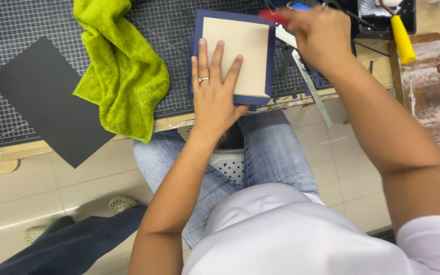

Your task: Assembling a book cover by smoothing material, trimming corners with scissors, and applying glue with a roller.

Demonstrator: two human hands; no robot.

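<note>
My left hand (214, 84) lies flat, fingers apart, on a tan board (240, 43) that sits on a dark blue cover sheet (271, 61) at the near edge of the cutting mat (21, 30). A ring shows on one finger. My right hand (319, 35) is raised just right of the board, closed around a tool with a red end (273, 16); motion blur hides its shape. A metal ruler (311, 86) lies slanted under my right wrist.
A lime green towel (120, 71) is bunched left of the board. A black sheet (52, 102) overhangs the table edge at left. A yellow-handled roller (402, 38) and a smeared wooden board (429, 86) lie at right. Another person's dark trouser leg (67, 244) shows at bottom left.
</note>
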